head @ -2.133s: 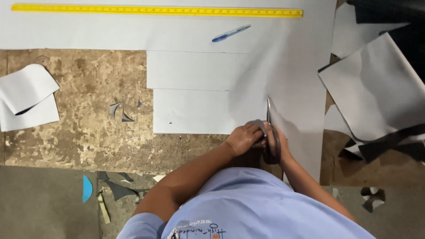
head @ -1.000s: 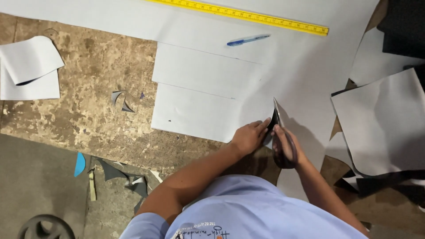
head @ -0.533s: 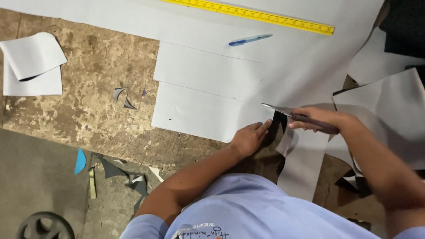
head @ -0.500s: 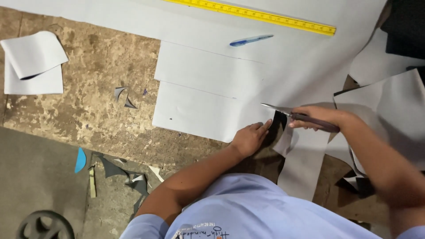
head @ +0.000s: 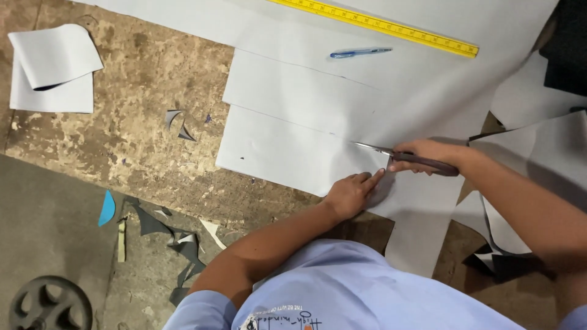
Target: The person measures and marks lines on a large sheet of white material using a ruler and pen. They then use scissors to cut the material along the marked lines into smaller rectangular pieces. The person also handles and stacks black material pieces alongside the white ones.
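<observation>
1. Head view: the right hand [head: 428,156] has its fingers closed around the dark handles of a pair of scissors [head: 406,157]. The thin blades point left, toward the middle of the surface, and their tips lie on the large white sheet [head: 293,140].
2. The left hand [head: 351,194] lies flat on the same sheet just below the blades. Its fingers are stretched out and close together, pressing the sheet down and gripping nothing. One fingertip reaches up almost to the scissors.
3. The white sheet spreads from the far edge of the surface down to the near edge in front of the person. Its left side ends in stepped straight edges over the worn brown surface [head: 134,134].
4. A yellow ruler [head: 373,25] lies slanted on the sheet near the far edge. A blue pen [head: 361,52] lies just below it, apart from both hands.
5. A folded white piece [head: 54,67] rests near the far left corner of the surface, well apart from the hands. A few small grey scraps [head: 177,122] lie between it and the sheet.
6. More grey and white scraps and one blue scrap [head: 107,208] lie by the near left edge. A dark wheel [head: 49,305] shows at the bottom left corner of the view.
7. Loose white pieces with dark undersides [head: 538,146] overlap along the right edge, beyond the right forearm.
</observation>
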